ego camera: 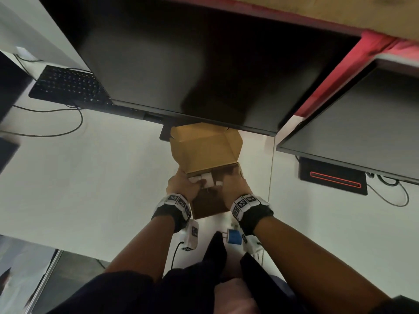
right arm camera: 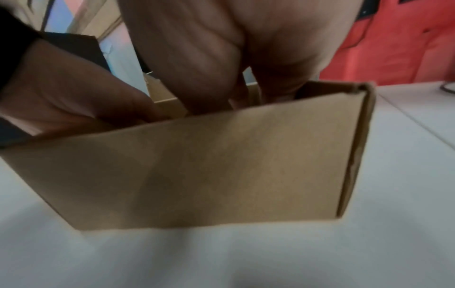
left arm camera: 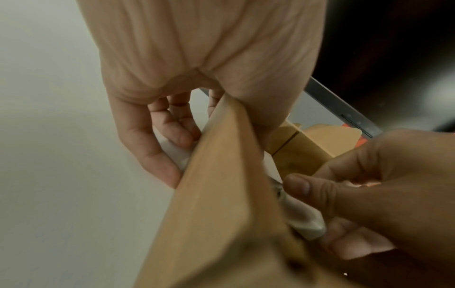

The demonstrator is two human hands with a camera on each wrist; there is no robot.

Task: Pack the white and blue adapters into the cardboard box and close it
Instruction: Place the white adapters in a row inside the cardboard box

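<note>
The open box [ego camera: 205,155] stands mid-bench [ego camera: 102,177], lid up. The left hand [ego camera: 183,184] grips its left wall beside a white adapter [ego camera: 207,179]; the right hand [ego camera: 234,184] pinches another inside. A blue adapter [ego camera: 234,237] lies near the front edge.

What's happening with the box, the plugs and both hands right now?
cardboard box: lid open, on the desk.
white adapters: inside the box.
blue adapter: still outside, on the desk.
left hand: gripping the box wall.
right hand: fingers in the box, holding a white adapter.
</note>
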